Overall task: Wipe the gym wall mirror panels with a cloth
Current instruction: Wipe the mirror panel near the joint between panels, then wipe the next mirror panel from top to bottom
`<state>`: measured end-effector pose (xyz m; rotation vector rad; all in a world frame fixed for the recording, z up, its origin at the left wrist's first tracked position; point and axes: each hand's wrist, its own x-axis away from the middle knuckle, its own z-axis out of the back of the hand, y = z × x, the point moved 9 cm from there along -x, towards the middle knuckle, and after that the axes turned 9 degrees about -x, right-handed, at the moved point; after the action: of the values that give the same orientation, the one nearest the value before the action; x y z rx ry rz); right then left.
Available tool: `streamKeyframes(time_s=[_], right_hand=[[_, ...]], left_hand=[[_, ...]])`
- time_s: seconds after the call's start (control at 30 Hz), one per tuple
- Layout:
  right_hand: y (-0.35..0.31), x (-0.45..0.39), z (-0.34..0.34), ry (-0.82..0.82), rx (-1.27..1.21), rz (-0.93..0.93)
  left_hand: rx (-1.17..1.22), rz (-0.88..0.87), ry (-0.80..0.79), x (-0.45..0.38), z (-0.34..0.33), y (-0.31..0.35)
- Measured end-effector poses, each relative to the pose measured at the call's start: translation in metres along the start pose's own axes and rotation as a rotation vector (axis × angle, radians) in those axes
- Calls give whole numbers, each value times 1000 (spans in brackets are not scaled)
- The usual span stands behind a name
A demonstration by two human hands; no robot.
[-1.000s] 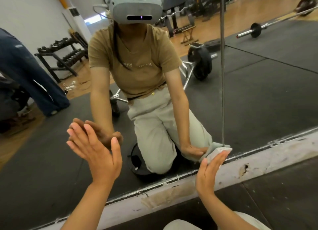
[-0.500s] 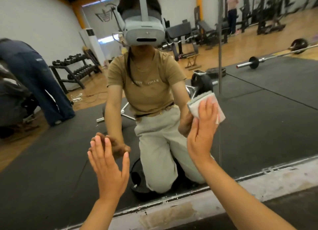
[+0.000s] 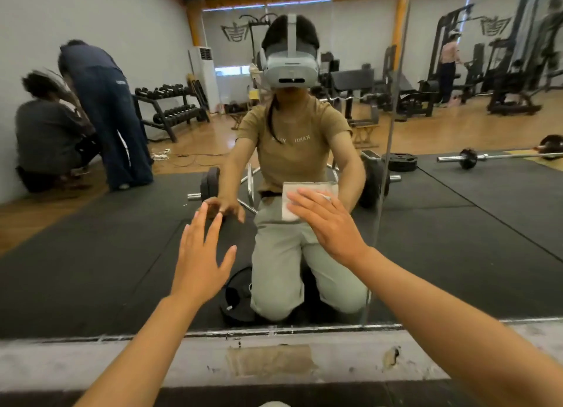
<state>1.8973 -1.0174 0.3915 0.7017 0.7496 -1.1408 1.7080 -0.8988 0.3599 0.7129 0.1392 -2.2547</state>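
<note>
Since half a second ago, the right hand (image 3: 329,224) has slid the cloth (image 3: 307,198) to the left across the glass and a bit lower in the frame, away from the seam between the panels, and the view has tipped up, showing more of the room.

Low in the frame, the scuffed pale ledge (image 3: 122,361) is running along under the mirror (image 3: 106,254). Two bare arms are reaching up from the bottom corners. The left hand (image 3: 199,254) is lying flat on the glass with its fingers straight and spread, holding nothing. The right hand is pressing the white folded cloth flat against the mirror near the middle of the frame, with its fingers straight on top of it. The cloth is sitting left of the thin seam (image 3: 385,169) where two panels meet.

In the glass, the kneeling person in a tan shirt and a grey headset (image 3: 289,68) is reaching out the same way. A barbell (image 3: 466,157) is lying on the black mat at the right. A dumbbell rack (image 3: 170,108) is standing at the upper left, and two people (image 3: 73,114) are bending near the wall beside it.
</note>
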Motion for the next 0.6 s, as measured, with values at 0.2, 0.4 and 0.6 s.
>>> streamKeyframes(time_s=[0.2, 0.4, 0.6], right_hand=[[-10, -2, 6, -90, -164, -109], [-12, 13, 16, -261, -273, -250], [-36, 25, 62, -442, -351, -503]], left_hand=[[-29, 43, -83, 1, 16, 3], [127, 9, -211, 20, 36, 23], [225, -4, -429, 46, 81, 56]])
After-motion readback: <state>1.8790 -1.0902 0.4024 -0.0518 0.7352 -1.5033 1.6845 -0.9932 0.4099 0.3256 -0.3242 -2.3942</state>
